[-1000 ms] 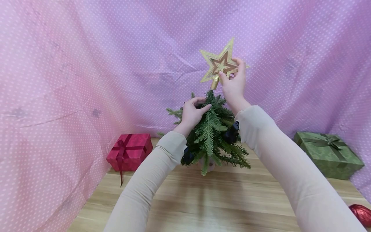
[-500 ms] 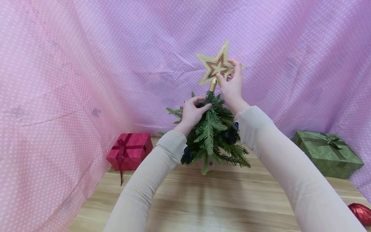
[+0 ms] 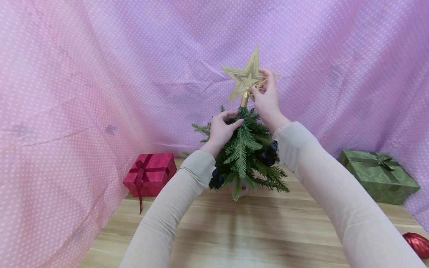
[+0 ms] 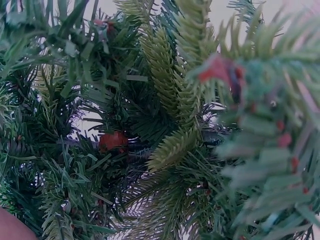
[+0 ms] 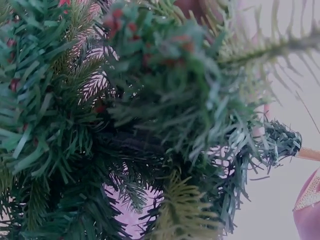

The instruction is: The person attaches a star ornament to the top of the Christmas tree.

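A small artificial Christmas tree (image 3: 240,149) stands upright in the middle of the head view. My right hand (image 3: 268,99) pinches a gold star tree topper (image 3: 246,76) by its right side, thumb in front. The star tilts a little, and its gold tube (image 3: 245,99) meets the tree's tip. In the right wrist view the tip (image 5: 282,137) touches the tube (image 5: 309,154), with a finger (image 5: 307,215) at the star's edge. My left hand (image 3: 222,129) holds the tree's upper part between thumb and fingers. Green branches (image 4: 170,90) fill the left wrist view.
On the wooden table (image 3: 214,227), a red gift box (image 3: 151,175) with a ribbon stands left of the tree. A green gift box (image 3: 380,176) is at the right. A shiny red ornament (image 3: 416,245) lies at the right edge. Pink dotted cloth (image 3: 167,74) hangs behind.
My right hand has moved the star slightly left and down, and the star's tilt has changed a little. My left hand has stayed on the tree.
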Available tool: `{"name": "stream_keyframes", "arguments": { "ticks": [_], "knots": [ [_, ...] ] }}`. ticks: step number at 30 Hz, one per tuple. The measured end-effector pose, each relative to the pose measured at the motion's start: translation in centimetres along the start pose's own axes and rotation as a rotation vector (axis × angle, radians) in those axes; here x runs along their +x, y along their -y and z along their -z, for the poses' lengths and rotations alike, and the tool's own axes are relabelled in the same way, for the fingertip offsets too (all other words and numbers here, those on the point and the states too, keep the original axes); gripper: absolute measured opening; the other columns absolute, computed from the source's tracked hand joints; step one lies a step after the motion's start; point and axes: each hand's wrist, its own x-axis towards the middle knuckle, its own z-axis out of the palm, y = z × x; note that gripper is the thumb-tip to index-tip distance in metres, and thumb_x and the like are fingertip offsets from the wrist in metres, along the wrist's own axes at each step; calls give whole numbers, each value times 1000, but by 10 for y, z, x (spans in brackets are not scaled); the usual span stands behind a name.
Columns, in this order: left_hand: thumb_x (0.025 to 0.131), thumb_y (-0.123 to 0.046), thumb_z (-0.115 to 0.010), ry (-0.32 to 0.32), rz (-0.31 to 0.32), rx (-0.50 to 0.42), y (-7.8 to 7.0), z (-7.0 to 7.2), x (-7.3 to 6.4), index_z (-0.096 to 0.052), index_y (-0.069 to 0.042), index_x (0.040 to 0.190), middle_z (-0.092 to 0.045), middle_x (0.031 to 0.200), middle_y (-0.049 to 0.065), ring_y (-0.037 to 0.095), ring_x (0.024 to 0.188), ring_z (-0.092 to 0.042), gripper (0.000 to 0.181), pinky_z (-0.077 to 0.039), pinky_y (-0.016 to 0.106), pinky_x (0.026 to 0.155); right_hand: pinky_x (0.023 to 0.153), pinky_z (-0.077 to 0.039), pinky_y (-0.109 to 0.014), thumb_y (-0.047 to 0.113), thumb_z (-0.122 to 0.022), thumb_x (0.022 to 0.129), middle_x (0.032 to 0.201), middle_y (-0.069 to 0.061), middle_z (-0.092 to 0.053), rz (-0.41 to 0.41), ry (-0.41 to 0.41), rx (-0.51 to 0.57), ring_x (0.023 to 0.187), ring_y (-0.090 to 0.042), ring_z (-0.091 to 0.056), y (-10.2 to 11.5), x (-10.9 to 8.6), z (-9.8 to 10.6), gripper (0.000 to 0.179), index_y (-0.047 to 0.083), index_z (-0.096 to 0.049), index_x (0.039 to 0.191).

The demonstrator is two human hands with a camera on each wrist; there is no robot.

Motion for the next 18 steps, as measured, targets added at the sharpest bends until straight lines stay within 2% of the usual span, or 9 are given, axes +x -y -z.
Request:
{"name": "stream_keyframes", "arguments": {
  "ticks": [8,18],
  "knots": [
    [85,-23,-72,18,28,-18,0,0,3,-67,-13,115,-67,116,2,16,116,-56,32,-46,34,98,95,-48,-29,-5,-42,96,126,-11,-46,-9,9,0,101,-17,-56,-3,1,3,51,24,-37,138],
    [84,-25,-73,20,38,-20,1,0,4,-68,-15,114,-68,114,1,14,117,-54,31,-45,35,99,96,-48,-29,-5,-42,97,131,-14,-47,2,40,-90,106,-21,-56,-12,-1,4,51,22,-36,141]
  ]
}}
